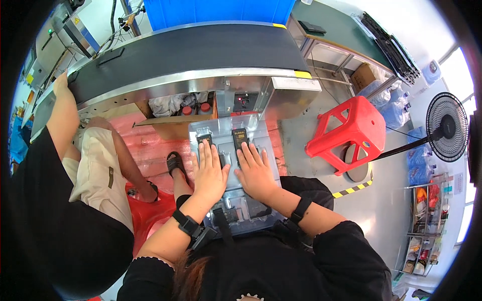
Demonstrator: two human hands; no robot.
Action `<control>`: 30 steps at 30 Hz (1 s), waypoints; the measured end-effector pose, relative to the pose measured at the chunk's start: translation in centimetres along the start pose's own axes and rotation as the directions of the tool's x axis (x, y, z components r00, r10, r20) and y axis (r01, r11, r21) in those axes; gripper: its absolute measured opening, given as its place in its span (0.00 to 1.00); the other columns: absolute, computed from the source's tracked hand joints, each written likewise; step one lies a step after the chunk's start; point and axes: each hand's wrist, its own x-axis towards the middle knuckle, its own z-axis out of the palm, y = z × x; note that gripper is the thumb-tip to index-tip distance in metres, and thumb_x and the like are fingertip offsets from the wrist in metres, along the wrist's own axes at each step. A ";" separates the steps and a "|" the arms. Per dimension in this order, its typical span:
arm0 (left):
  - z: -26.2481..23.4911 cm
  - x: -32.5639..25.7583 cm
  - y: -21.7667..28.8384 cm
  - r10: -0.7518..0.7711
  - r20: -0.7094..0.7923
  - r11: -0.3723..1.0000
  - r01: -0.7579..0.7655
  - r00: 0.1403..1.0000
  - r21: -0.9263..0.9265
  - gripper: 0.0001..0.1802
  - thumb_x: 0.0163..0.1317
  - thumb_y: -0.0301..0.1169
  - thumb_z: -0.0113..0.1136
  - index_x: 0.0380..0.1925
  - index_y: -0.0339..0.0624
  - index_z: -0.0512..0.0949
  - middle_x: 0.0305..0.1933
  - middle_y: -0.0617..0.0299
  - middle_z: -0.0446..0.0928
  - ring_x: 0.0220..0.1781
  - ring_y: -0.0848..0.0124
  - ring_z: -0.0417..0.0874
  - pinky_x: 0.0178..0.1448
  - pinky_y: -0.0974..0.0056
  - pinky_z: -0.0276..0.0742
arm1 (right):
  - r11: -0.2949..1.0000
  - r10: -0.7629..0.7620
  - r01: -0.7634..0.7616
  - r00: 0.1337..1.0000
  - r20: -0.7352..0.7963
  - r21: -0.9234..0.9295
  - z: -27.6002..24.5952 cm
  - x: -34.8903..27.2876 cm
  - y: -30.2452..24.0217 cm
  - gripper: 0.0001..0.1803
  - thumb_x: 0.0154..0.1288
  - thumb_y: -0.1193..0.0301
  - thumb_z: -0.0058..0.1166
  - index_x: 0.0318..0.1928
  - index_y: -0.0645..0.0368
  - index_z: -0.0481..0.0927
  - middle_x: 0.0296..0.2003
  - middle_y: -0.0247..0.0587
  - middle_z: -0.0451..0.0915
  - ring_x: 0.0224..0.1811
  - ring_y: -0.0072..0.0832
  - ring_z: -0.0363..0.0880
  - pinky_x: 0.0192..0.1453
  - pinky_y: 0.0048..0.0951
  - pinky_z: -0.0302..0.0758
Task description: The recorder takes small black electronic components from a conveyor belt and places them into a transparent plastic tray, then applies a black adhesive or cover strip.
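A clear plastic tray [224, 123] with moulded pockets rests on my lap. My left hand [210, 171] lies flat on its left side, fingers stretched forward. Beneath its fingertips a flat black rectangular piece [204, 138] pokes out. Alongside, my right hand [255, 174] is also flat, with its fingers over a second black piece [239, 135] that bears light printing. Neither hand is wrapped round anything. More dark pieces [258, 208] sit in the pockets nearer my body. My palms hide much of the tray's middle. Each wrist wears a black strap.
Ahead runs a black conveyor belt [201, 47] with a metal edge. Below it stands an open cardboard box [173, 129] holding red-capped bottles. At left sits a co-worker [65, 200], one hand on the belt's side. A red stool [351, 131] and a black fan [446, 127] are at right.
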 end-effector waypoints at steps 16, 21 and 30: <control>-1.3 -0.9 -3.0 0.234 0.075 0.969 -0.239 0.969 0.060 0.36 0.59 0.39 0.47 0.62 0.28 0.52 0.70 0.45 0.46 0.72 0.53 0.45 0.71 0.47 0.34 | 0.897 -0.013 -0.205 0.872 0.489 0.391 -37.2 18.0 3.8 0.21 0.52 0.53 0.58 0.32 0.61 0.82 0.30 0.45 0.82 0.32 0.28 0.81 0.41 0.25 0.76; -2.0 0.5 -0.9 0.201 0.136 0.972 -0.215 0.970 0.096 0.35 0.56 0.42 0.51 0.59 0.29 0.60 0.68 0.47 0.51 0.71 0.55 0.47 0.71 0.47 0.39 | 0.571 -0.018 -0.300 0.926 -0.377 -0.764 -32.3 27.5 14.4 0.14 0.56 0.65 0.49 0.44 0.48 0.80 0.44 0.43 0.79 0.47 0.42 0.78 0.51 0.60 0.66; -3.7 -0.6 -2.4 0.250 0.061 0.954 -0.235 0.966 -0.188 0.37 0.60 0.45 0.49 0.60 0.27 0.55 0.68 0.39 0.47 0.70 0.49 0.48 0.68 0.42 0.40 | 0.900 -0.285 0.234 0.954 -0.089 -0.369 -17.5 30.8 4.5 0.28 0.53 0.59 0.54 0.56 0.47 0.69 0.54 0.43 0.67 0.60 0.40 0.63 0.56 0.48 0.65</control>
